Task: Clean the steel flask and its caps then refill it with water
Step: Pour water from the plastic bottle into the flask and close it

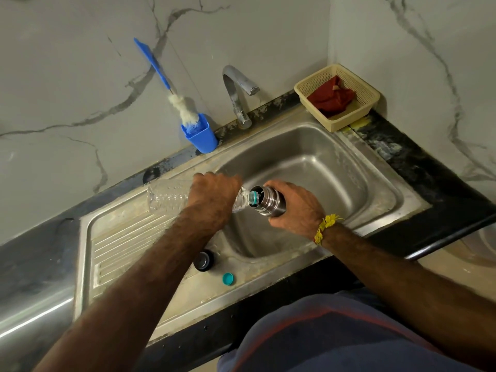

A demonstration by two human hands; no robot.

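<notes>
My right hand [295, 208] grips the steel flask [269, 201] over the sink basin [308, 167], its open mouth tilted to the left. My left hand [213, 194] holds a clear plastic bottle [166, 196] lying almost level, with its teal-ringed neck touching the flask's mouth. On the drainboard near the front edge sit the flask's dark cap [204, 260] and a small teal bottle cap [228, 278].
A steel tap [237, 95] stands behind the basin. A blue holder [201, 135] with a blue-handled bottle brush [171, 89] is at the back left. A cream basket [338, 96] with a red cloth sits at the back right corner. Ribbed drainboard [120, 237] on the left.
</notes>
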